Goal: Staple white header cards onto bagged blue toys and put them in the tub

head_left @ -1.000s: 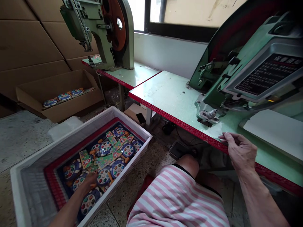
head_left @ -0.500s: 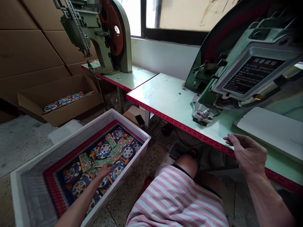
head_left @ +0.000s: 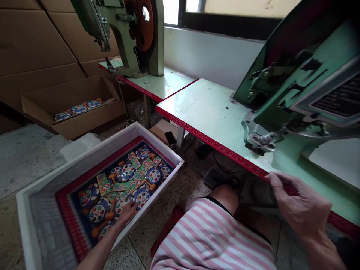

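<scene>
In a white plastic bin (head_left: 177, 162) on the floor to my left lie several bagged toys with round blue bodies, coloured dots and orange hammer shapes. My left hand (head_left: 128, 213) reaches down among them, fingers loosely bent and apart, beside a bagged blue round toy (head_left: 141, 197) near the bin's right wall. Its fingertips are partly hidden against the toys. My right hand (head_left: 302, 200) is at the front edge of the green worktable (head_left: 208, 112). Its fingers are curled, with thumb and forefinger close together at the red edging, and nothing shows in them.
A green riveting-type machine (head_left: 261, 123) stands on the table before me; a similar machine (head_left: 156, 45) is farther left. Behind the bin, an open cardboard box (head_left: 75, 127) holds more toys. A phone (head_left: 170, 137) lies on a small carton. A pedal (head_left: 216, 178) is under the table.
My left hand has moved nearer to me along the bin's right side. My right hand has come down to the table edge. The view has shifted slightly.
</scene>
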{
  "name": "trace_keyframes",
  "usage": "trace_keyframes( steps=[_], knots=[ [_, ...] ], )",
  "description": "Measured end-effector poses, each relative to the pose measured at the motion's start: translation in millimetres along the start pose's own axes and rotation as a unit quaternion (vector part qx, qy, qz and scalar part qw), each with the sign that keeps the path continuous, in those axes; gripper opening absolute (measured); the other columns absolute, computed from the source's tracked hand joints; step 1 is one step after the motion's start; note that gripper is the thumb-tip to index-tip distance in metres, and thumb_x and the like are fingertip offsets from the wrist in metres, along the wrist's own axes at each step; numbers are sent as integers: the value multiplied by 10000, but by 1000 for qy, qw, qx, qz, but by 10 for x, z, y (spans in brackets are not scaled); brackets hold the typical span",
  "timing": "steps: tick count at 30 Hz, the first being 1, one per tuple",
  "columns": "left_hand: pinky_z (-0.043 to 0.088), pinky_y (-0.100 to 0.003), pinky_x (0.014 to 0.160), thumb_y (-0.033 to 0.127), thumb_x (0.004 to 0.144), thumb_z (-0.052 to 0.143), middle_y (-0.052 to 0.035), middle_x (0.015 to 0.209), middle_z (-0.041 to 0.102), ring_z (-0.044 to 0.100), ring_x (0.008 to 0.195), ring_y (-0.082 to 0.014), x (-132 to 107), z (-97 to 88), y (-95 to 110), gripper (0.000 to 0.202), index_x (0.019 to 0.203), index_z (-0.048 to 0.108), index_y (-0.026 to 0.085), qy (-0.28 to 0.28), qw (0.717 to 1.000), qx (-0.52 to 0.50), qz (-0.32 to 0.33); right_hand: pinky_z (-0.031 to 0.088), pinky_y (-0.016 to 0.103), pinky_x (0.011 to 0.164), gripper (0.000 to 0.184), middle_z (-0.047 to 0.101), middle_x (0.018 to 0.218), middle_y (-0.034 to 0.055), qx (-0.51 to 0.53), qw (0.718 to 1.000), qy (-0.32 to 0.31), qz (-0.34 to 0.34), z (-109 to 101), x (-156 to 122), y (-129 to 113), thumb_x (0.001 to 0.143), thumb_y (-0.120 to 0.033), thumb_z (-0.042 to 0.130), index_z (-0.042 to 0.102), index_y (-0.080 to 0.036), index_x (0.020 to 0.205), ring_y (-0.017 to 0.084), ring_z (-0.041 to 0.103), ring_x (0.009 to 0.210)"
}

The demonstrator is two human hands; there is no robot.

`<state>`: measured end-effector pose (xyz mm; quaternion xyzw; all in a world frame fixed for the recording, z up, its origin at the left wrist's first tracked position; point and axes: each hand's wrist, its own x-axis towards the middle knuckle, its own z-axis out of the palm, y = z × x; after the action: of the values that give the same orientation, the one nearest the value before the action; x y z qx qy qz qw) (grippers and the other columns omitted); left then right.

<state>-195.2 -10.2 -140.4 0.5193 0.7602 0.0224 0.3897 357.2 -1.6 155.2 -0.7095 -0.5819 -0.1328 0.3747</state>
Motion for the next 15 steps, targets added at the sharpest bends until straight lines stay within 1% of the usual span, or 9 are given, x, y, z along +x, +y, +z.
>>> trace_keyframes(
  steps=[2,3,5,7,9,11,13,15],
  knots=[
    [524,-336,939,494,929,384,-120,1123,783,705,1119,-302,-12,96,-21,475,1009,732,181,-4,1000,-21,6,580,404,870,199,782,988,44,32,993,-41,-103,114,70,-263,906,-396,675,748,-299,1064,274,736,868],
    [518,-349,957,510,942,366,-122,1151,776,696,1145,-309,-11,142,-26,494,1045,726,187,-4,1000,-26,4,559,413,943,241,774,1066,43,39,987,-59,-147,185,131,-401,917,-359,673,726,-293,1143,276,723,958],
    [525,-382,941,529,955,352,-126,1134,780,703,1130,-329,7,222,-34,508,1059,724,200,-4,1000,-30,-10,490,449,1066,386,718,1262,55,26,973,-90,-211,359,297,-679,939,-310,652,638,-277,1323,290,654,1157],
    [531,-401,907,538,961,352,-133,1109,783,714,1100,-347,34,277,-43,513,1066,723,199,2,999,-26,-29,401,510,1144,497,598,1451,88,-12,960,-115,-255,578,502,-946,966,-296,604,524,-250,1454,322,531,1336],
    [520,-411,900,520,973,342,-153,1128,774,708,1107,-359,54,305,-51,515,1117,708,186,19,999,-18,-47,327,587,1164,562,466,1566,135,-49,945,-143,-291,838,716,-1181,981,-292,552,431,-206,1523,364,411,1435],
    [504,-412,903,480,989,323,-165,1157,764,700,1119,-361,56,316,-49,499,1167,687,190,39,997,-7,-60,291,642,1148,626,386,1607,187,-78,931,-166,-317,1118,913,-1362,971,-273,530,357,-147,1559,401,347,1464],
    [492,-412,896,448,1000,306,-173,1157,762,703,1103,-362,46,317,-34,483,1167,682,197,52,996,3,-66,283,657,1130,680,372,1603,227,-97,920,-183,-332,1387,1071,-1476,945,-246,533,313,-95,1571,420,340,1457],
    [487,-410,876,438,1005,297,-180,1153,761,707,1081,-366,36,316,-14,482,1153,685,193,57,996,11,-70,282,647,1122,698,406,1575,245,-111,915,-189,-340,1619,1177,-1524,928,-224,532,303,-65,1568,419,362,1437]
  ],
)
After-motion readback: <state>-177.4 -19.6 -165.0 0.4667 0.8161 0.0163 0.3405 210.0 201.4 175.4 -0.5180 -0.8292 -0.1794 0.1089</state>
